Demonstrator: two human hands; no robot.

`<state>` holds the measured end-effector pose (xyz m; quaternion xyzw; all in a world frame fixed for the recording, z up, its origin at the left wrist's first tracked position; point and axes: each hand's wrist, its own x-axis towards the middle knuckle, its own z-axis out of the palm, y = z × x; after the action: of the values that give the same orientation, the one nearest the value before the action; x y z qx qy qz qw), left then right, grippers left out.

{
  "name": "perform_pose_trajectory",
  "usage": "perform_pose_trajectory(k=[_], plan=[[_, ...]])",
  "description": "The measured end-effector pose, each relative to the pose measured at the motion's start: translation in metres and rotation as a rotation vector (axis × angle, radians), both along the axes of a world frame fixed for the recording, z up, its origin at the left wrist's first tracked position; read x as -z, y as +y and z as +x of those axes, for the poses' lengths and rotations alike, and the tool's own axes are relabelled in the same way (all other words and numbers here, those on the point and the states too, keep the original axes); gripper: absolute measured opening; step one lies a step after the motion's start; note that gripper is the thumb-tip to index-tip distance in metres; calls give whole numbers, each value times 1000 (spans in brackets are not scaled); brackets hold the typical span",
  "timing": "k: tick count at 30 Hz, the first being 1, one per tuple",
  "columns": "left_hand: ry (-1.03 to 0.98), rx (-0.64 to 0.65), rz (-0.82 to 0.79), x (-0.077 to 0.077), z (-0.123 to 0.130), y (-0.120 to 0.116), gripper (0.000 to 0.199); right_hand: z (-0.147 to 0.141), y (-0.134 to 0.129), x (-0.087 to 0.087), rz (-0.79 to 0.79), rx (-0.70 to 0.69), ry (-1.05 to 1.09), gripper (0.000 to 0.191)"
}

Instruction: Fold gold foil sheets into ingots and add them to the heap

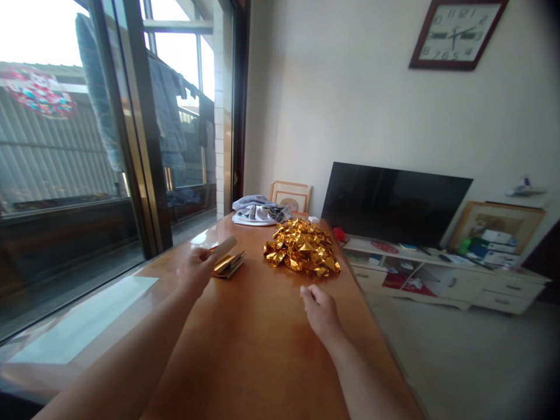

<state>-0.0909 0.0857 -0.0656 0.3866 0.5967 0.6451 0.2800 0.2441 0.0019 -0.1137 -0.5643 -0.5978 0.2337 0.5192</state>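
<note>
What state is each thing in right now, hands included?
Left hand: closed on sheet
Sheet: held up off the table
Right hand: fingers curled, nothing visible in it
Stack: lying on the table, edges uneven
Gold pieces: folded, heaped
Cloth: bunched
TV: screen dark
Clock: hung on wall

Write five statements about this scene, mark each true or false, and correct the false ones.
1. The left hand holds a beige sheet. True.
2. The gold pile lies on the floor. False: it lies on the table.
3. A clock hangs on the wall. True.
4. The right hand is buried in the gold pile. False: it is outside the pile, on the near side.
5. The television screen is dark. True.
</note>
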Motion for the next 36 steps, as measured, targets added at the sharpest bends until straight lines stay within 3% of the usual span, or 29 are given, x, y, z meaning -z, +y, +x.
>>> perform_pose_trajectory(k=[3,6,10,13,15,19,23,27,30,32,36], plan=[[270,15,120,-18,10,-7,26,-1,-4,-4,26,-15,-10,43],[307,143,214,-34,30,-17,27,-2,-7,-9,53,-13,-7,44],[84,506,188,-47,66,-36,34,-2,-8,-15,82,33,86,39],[-125,720,152,-46,90,-47,37,-2,-10,-21,90,6,267,58],[-224,808,83,-39,102,-49,35,-3,-12,-25,54,-95,386,67],[-262,802,1,-13,115,-42,34,-7,-17,-29,-107,-314,511,72],[-130,683,-73,17,120,-30,35,-9,-19,-26,-278,-216,420,66],[93,645,-66,37,119,-21,39,-10,-20,-22,-362,-145,314,70],[483,542,60,43,115,-17,39,-10,-19,-17,-425,-149,242,66],[758,491,171,43,113,-18,35,-10,-18,-13,-463,-147,199,52],[919,681,210,36,118,-34,21,-11,-16,-8,-517,-100,173,30]])
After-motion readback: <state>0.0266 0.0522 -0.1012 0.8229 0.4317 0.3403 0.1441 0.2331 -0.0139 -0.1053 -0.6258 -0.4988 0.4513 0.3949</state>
